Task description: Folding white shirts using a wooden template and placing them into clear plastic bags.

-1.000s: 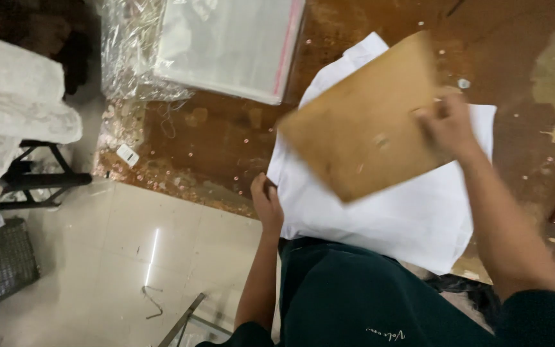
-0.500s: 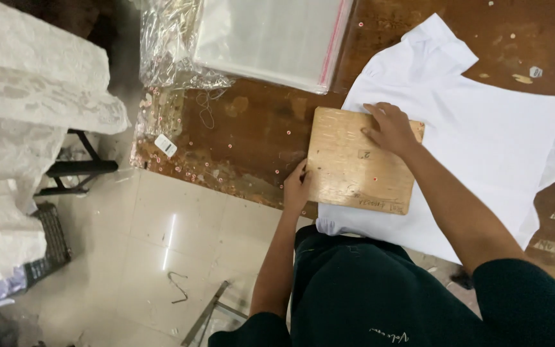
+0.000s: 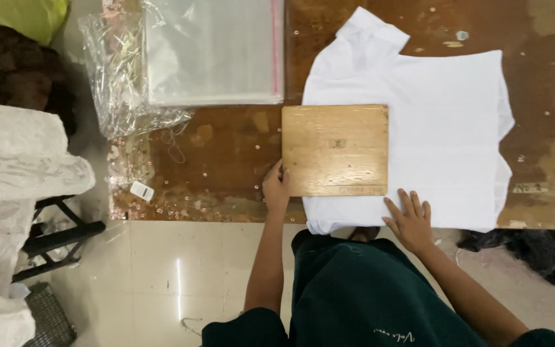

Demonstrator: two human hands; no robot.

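Nearest us: our left hand (image 3: 276,187) rests at the near left corner of the wooden board (image 3: 335,150), fingers curled against its edge, touching rather than gripping. Our right hand (image 3: 410,222) lies flat on the near hem of the white T-shirt (image 3: 444,128), fingers spread wide, holding nothing.

The board sits flat on the shirt's left part, its left strip overhanging onto the bare table (image 3: 226,148). The shirt is spread on the brown table, one sleeve pointing away from us.

Handling, our judgement: board stiff, fairly light, smooth, best taken by opposite edges. Shirt soft, limp, light; it should slide and wrinkle easily, so take it at hem or side seam with a flat palm holding it down.

Farther off: a stack of clear plastic bags (image 3: 213,51), with crumpled clear film (image 3: 123,90) beside it.

Count: one board, one shirt, one bag stack, two hands.
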